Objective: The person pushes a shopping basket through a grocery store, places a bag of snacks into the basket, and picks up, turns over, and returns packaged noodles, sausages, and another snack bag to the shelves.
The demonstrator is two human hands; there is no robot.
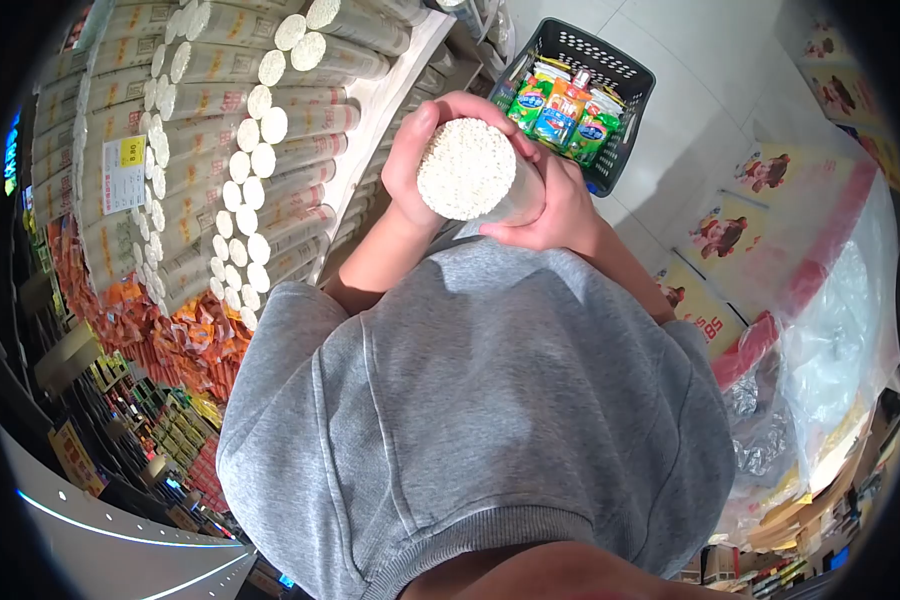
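Note:
A cylindrical pack of dried noodles [467, 172] is held up in front of my chest, its pale round end tipped towards me. My left hand [408, 160] curls around its left and far side, fingers over the far edge. Around its right and lower side wraps my right hand [555, 203], thumb lying along the wrapper. Both hands are closed on this one pack. Most of its wrapper is hidden by my fingers and by the end facing me. To the left, many similar noodle packs [210, 100] lie stacked with their round ends showing.
A dark shopping basket [622, 68] stands on the tiled floor [675, 45] ahead, holding several colourful pouches [564, 108]. A price tag [124, 174] hangs on the noodle stack, above orange packets [185, 340]. Plastic-covered goods with printed posters [760, 240] flank my right.

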